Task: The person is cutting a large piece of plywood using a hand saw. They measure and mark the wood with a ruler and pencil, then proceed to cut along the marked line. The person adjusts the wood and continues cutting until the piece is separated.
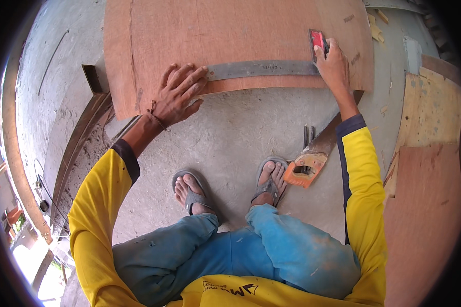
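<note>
A plywood sheet (235, 36) lies in front of me, with a long flat steel straightedge (264, 68) along its near edge. My left hand (178, 92) is open, its fingers spread on the sheet and touching the straightedge's left end. At the other end, my right hand (334, 66) is closed on a small red block with dark edges (317, 39). Its thumb rests on the red face. My hand partly hides the block, so I cannot tell whether it is joined to the straightedge.
A handsaw with an orange handle (306, 170) lies beside my right foot, its blade reaching toward the sheet. Two dark rods (309, 136) rest next to it. Metal channel (77, 135) lies at the left. More plywood (425, 220) lies at the right.
</note>
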A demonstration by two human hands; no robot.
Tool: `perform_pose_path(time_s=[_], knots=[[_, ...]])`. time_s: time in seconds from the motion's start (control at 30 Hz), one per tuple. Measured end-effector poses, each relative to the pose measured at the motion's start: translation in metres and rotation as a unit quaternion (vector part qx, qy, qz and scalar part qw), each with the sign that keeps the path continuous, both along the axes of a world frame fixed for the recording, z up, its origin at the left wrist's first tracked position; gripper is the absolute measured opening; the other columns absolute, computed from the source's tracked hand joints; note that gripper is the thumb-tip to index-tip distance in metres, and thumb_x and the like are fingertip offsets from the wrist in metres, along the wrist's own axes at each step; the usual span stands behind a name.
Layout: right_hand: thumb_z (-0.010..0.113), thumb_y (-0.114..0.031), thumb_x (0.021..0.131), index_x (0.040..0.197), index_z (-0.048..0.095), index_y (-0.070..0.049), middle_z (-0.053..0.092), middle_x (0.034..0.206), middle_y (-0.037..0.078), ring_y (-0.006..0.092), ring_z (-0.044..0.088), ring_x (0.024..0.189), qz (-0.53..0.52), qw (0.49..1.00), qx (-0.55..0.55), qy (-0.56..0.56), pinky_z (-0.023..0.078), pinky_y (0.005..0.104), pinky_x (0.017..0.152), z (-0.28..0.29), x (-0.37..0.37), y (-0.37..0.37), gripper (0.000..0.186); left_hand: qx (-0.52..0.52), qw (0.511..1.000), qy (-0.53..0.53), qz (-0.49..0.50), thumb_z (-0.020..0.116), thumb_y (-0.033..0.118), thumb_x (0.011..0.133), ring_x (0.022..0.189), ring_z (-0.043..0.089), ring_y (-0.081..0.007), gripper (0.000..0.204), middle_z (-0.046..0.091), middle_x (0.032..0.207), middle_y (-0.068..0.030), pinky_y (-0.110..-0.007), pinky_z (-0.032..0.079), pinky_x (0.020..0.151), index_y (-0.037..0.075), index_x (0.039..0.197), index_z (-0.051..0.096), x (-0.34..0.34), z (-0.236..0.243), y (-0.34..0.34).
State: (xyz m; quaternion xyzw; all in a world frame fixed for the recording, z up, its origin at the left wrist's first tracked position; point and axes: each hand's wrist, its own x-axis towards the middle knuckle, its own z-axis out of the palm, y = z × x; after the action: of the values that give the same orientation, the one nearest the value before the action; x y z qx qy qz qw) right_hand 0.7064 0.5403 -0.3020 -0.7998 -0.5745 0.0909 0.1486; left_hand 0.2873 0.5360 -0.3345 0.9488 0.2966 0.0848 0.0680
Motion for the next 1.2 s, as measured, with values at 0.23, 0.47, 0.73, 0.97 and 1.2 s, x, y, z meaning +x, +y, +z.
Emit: perform_pose_path(time_s=[0.23, 0.47, 0.73, 0.97, 1.2], knots=[[0.064, -0.031, 0.09, 0.113, 0.057, 0.0, 0.067, 0.104, 0.024, 0.0422, 0.063, 0.1, -0.005, 1.0, 0.017, -0.005, 0.048, 0.0485, 0.086, 0.0, 0.0, -0.002, 0.039, 0.009, 1.0, 0.001, -0.002, 0.074, 0.031, 0.081, 0.143, 0.03, -0.0217, 0.063, 0.035, 0.155, 0.0013, -0.048, 0.018, 0.122, 0.017, 0.137, 0.051, -0.001, -0.002, 0.001], [0.075, -0.044, 0.079, 0.111, 0.059, 0.0, 0.069, 0.09, 0.016, 0.0324, 0.068, 0.087, -0.059, 0.985, -0.015, 0.163, 0.052, 0.0431, 0.079, -0.004, 0.018, -0.002, 0.056, 0.015, 1.0, 0.007, 0.002, 0.074, 0.032, 0.081, 0.144, 0.03, -0.0212, 0.063, 0.036, 0.154, 0.0011, -0.048, 0.018, 0.122, 0.017, 0.138, 0.05, 0.0, -0.002, 0.0], [0.074, -0.049, 0.078, 0.117, 0.056, 0.0, 0.069, 0.099, 0.017, 0.0329, 0.068, 0.09, -0.012, 1.0, 0.002, -0.022, 0.052, 0.0422, 0.081, 0.009, 0.0, -0.007, 0.066, -0.019, 1.0, 0.007, 0.012, 0.072, 0.032, 0.082, 0.146, 0.026, -0.0214, 0.064, 0.031, 0.157, 0.0024, -0.048, 0.014, 0.123, 0.016, 0.14, 0.049, 0.002, 0.003, -0.001], [0.057, -0.039, 0.097, 0.102, 0.064, 0.0, 0.065, 0.084, 0.009, 0.0206, 0.063, 0.076, -0.039, 0.927, 0.099, 0.359, 0.053, 0.0332, 0.069, 0.035, -0.031, -0.022, 0.041, -0.03, 0.999, 0.033, 0.022, 0.07, 0.031, 0.084, 0.146, 0.024, -0.0206, 0.063, 0.03, 0.158, 0.0028, -0.048, 0.013, 0.123, 0.017, 0.141, 0.048, 0.0, 0.007, -0.003], [0.034, -0.039, 0.107, 0.095, 0.066, -0.004, 0.065, 0.084, 0.002, 0.007, 0.053, 0.066, 0.092, 0.895, 0.205, 0.384, 0.043, 0.0212, 0.053, 0.021, -0.084, -0.059, 0.049, -0.004, 1.0, 0.023, 0.012, 0.074, 0.029, 0.08, 0.144, 0.029, -0.0198, 0.062, 0.035, 0.155, 0.0021, -0.046, 0.017, 0.123, 0.017, 0.137, 0.051, 0.001, 0.005, -0.001]])
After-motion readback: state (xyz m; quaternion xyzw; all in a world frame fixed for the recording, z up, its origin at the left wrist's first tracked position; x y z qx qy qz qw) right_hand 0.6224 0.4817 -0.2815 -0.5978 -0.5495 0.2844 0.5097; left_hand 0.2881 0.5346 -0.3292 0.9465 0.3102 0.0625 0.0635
